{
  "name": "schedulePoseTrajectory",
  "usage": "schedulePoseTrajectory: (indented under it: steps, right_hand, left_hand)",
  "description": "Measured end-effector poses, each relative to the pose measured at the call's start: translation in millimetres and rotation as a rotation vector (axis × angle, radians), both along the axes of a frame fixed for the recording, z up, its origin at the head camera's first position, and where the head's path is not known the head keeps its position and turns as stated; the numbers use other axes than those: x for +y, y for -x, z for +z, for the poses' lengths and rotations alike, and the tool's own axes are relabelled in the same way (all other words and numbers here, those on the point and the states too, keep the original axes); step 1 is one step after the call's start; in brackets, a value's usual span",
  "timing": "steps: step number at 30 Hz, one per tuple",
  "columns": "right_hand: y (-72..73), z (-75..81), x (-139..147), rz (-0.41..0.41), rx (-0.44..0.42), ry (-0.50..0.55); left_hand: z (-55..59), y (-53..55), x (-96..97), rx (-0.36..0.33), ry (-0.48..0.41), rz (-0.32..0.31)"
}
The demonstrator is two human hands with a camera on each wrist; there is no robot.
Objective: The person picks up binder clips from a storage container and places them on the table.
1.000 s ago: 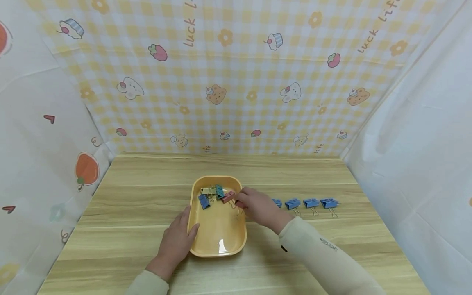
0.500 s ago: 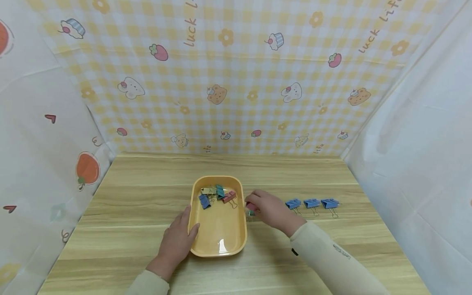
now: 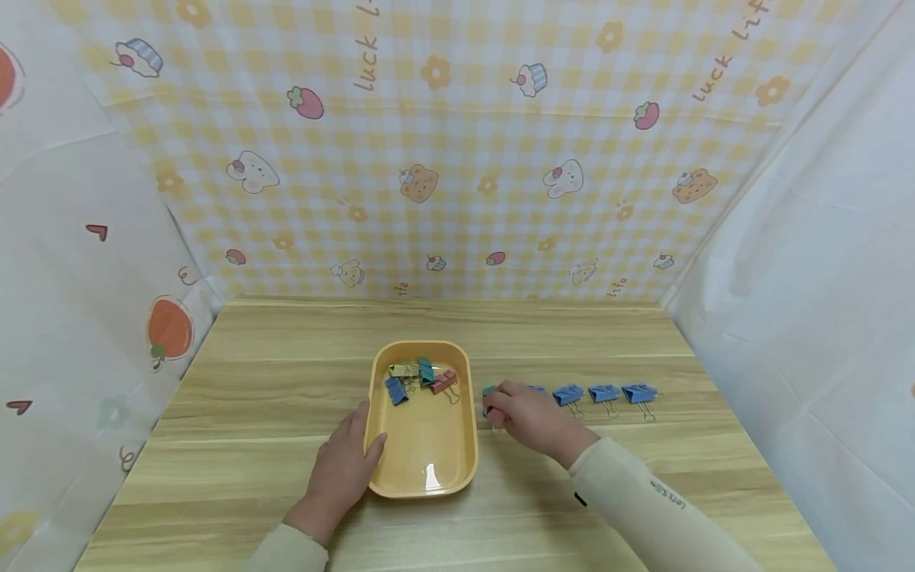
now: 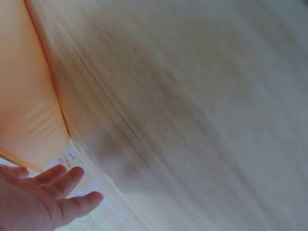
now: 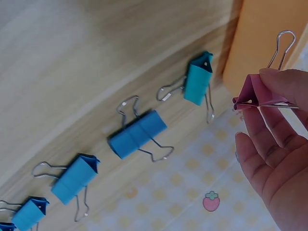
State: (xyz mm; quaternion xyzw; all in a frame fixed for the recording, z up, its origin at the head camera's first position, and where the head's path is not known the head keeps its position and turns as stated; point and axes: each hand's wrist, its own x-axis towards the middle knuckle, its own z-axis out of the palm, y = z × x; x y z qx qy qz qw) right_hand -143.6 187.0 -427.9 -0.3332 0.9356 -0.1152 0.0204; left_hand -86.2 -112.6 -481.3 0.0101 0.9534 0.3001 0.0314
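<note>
My right hand [image 3: 532, 421] pinches a pink binder clip [image 5: 257, 91] between thumb and fingers, just right of the tray. Near it on the table lies a teal binder clip [image 5: 196, 82], partly hidden by the hand in the head view. My left hand [image 3: 341, 461] rests at the left side of the yellow tray [image 3: 422, 453], its thumb over the rim. In the left wrist view its fingers [image 4: 72, 183] are mostly straight beside the tray wall. Inside the tray lie a yellow clip [image 3: 403, 370], a teal clip [image 3: 426, 372], a blue clip [image 3: 396, 390] and a red clip [image 3: 444, 382].
Several blue binder clips [image 3: 604, 393] lie in a row to the right of my right hand, wire handles spread out. Behind the wooden table [image 3: 286, 334] hangs a yellow checked cloth [image 3: 457, 222]. White cloths [image 3: 801, 278] border both sides.
My right hand has carried the pink clip from over the tray's right rim out to the right, beside the teal clip on the table. The left hand and tray have stayed put.
</note>
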Motion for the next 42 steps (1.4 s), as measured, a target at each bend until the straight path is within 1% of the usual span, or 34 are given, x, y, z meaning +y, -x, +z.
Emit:
schedulePoseTrajectory:
  steps: [7,11,16,19,23,29,38,42]
  right_hand:
    - [-4.2,-10.2,2.2,0.007,0.019,-0.012]
    - [-5.3,-15.3,2.9,0.025,0.025,-0.023]
    - [-4.1,-23.0,4.1,0.065,0.071,-0.044]
    - [-3.3,-26.7,4.1,0.092,0.079,-0.041]
    - [-3.0,-31.9,3.2,0.122,0.057,-0.038]
    - [-1.2,-39.1,0.1,0.131,0.027,-0.085]
    - [-2.2,-39.6,-4.2,0.134,-0.015,-0.156]
    - [-2.8,-38.1,-5.5,0.115,-0.049,-0.177]
  left_hand:
    - [-0.1,-0.2,-0.2,-0.001,0.004,0.000]
    - [0.0,-0.4,-0.2,-0.001,0.004,0.000]
    - [0.2,-0.5,-0.2,0.001,0.000,0.001]
    - [-0.2,-0.4,-0.4,0.003,0.002,-0.001]
    - [-0.8,-0.1,-0.6,0.001,0.005,-0.001]
    - [-0.9,-0.1,-0.4,-0.008,0.006,0.001]
    - [-1.3,0.5,-0.4,-0.001,0.013,-0.001]
    - [-2.2,0.8,-0.6,-0.002,0.012,-0.002]
